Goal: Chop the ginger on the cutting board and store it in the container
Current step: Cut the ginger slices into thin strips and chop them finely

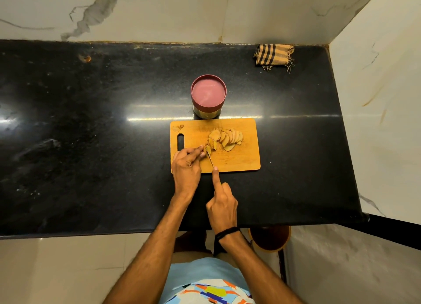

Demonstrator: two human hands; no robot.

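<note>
On the wooden cutting board (241, 162), just toward 8 o'clock of its middle, a ginger stub (208, 148) is sitting with the tip of the knife (210, 159) resting against it. Ginger slices (227, 137) are lying fanned and overlapping toward 1 o'clock of the stub, well inside the board's far and right edges. The left hand (185, 167) is reaching in from 7 o'clock, its curled fingertips and thumb pinching the stub. The right hand (222, 203) is gripping the knife from 6 o'clock, fingers wrapping the hidden handle and forefinger stretching straight along the spine, over the board's near edge. At 12 o'clock the pink-topped container (208, 96) is standing just beside the board's far edge. A broad stretch of black counter (91, 121) is opening toward 9 o'clock. Toward 3 o'clock a narrower strip is running to the counter's right edge by the wall. A striped cloth (273, 56) is lying at 1 o'clock, near the far corner.
</note>
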